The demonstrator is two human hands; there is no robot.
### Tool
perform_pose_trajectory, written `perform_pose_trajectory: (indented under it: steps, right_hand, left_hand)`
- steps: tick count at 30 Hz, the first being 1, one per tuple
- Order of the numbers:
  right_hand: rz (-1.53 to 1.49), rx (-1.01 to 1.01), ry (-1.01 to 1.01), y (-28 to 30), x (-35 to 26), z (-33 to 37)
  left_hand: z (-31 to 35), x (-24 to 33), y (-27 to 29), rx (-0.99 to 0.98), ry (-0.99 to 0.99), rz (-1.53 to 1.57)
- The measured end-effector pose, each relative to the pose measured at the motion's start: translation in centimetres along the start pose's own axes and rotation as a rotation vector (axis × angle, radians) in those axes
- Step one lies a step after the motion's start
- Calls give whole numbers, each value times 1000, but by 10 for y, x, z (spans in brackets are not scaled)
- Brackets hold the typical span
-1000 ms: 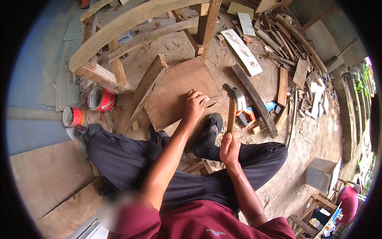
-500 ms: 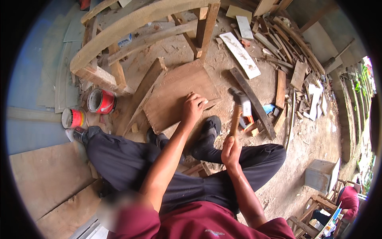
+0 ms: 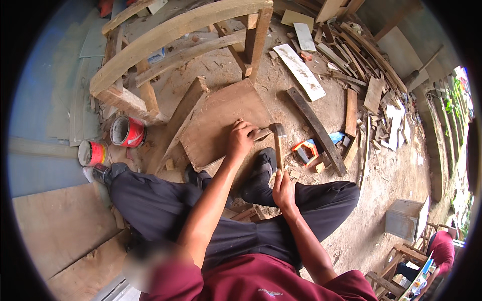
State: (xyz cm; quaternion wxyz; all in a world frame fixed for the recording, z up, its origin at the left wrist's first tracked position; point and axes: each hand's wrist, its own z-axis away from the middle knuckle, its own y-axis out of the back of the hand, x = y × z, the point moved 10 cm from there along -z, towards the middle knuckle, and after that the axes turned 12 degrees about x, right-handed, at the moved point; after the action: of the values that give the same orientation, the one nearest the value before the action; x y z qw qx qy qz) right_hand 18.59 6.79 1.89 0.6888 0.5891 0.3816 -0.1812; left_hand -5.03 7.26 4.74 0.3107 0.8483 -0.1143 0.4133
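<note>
My right hand (image 3: 284,191) is closed around the wooden handle of a hammer (image 3: 279,145). The hammer's dark head is close to the right end of a brown wooden panel assembly (image 3: 216,113), beside my left hand (image 3: 241,139). The fingers of that hand are bent and pressed together at the panel's near right edge; what they pinch is too small or hidden to make out. An upright board (image 3: 187,113) stands along the panel's left side. My two shoes are just below the assembly.
A wooden frame with a curved rail (image 3: 175,30) stands ahead. Two red paint cans (image 3: 131,133) are on the left. A dark plank (image 3: 316,128), a white board (image 3: 301,72) and heaped wood scraps (image 3: 374,93) lie to the right. A person in red (image 3: 442,251) is at the lower right.
The hammer has swung left and down, and its head is now close to my left hand. My right hand has shifted slightly left; the left hand stays at the panel edge.
</note>
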Motion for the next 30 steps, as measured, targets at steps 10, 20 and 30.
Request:
perform_pose_trajectory:
  steps: [10,20,30]
  right_hand:
    - [-26,5,-71,-1,3,-4]
    - [-43,-66,-31,5,-38,-3]
    - [-80,11,-15,18,-35,-5]
  left_hand:
    - [23,24,8,-30,-268,-243]
    - [25,26,8,-67,-293,-283]
    - [28,21,2,-92,-294,-265]
